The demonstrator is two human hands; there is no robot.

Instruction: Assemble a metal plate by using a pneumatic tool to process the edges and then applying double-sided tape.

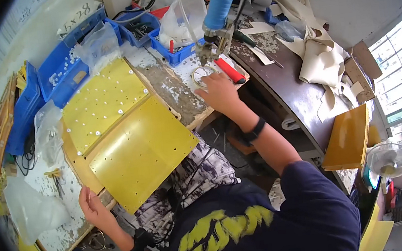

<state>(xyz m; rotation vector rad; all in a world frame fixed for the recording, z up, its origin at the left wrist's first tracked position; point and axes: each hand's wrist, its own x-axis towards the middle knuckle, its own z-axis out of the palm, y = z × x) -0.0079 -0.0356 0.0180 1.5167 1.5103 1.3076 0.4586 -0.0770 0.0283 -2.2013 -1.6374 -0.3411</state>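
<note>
The right hand [219,91] spreads over a pale ring [193,77]; the left hand [94,209] curls beside a yellow panel [140,150], its grip unclear.

On my feed, the person I'm linked to wears a dark navy T-shirt [315,199] with short, loose sleeves. I see a bold yellow print [219,231] across it, rough-edged like brush strokes. Below, I make out trousers [216,166] in a blotchy black and pale grey pattern. Above the bare right hand [221,94] I see a narrow, flat dark wristband [255,130]; above the bare left hand [93,209], a wider black strap [136,246] with a boxy black piece [146,237] on it.
</note>
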